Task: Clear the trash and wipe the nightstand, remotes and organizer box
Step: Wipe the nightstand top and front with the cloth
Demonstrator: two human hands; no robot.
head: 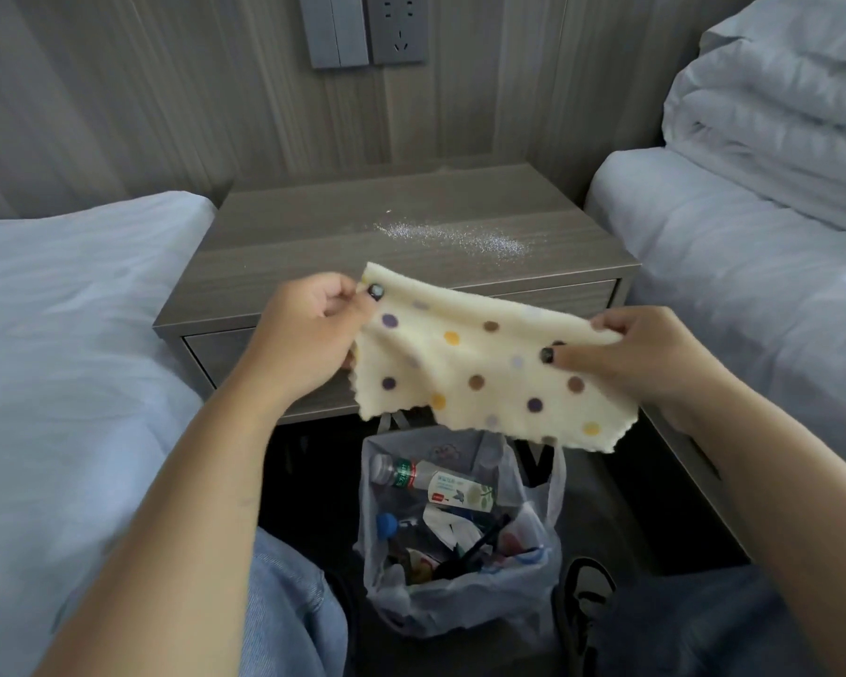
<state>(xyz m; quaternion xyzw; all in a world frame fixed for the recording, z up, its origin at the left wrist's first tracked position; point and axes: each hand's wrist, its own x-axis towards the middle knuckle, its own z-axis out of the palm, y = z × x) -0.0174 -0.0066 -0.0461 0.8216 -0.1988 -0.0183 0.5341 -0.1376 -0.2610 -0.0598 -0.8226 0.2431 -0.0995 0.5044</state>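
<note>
A cream cloth with coloured dots (489, 364) is stretched flat in the air in front of the nightstand. My left hand (308, 334) pinches its upper left corner and my right hand (641, 354) pinches its right edge. The grey wood nightstand (313, 237) stands behind the cloth, with a streak of white powder or crumbs (460, 237) on its top toward the right. Below the cloth, on the floor, a plastic trash bag (460, 603) stands open with bottles, wrappers and other rubbish inside. No remotes or organizer box are in view.
A bed with white sheets (69, 334) lies on the left and another bed (753, 261) with a folded duvet (777, 114) on the right. A wall switch and socket (362, 31) sit above the nightstand. My knees in jeans and a dark shoe (587, 593) flank the bag.
</note>
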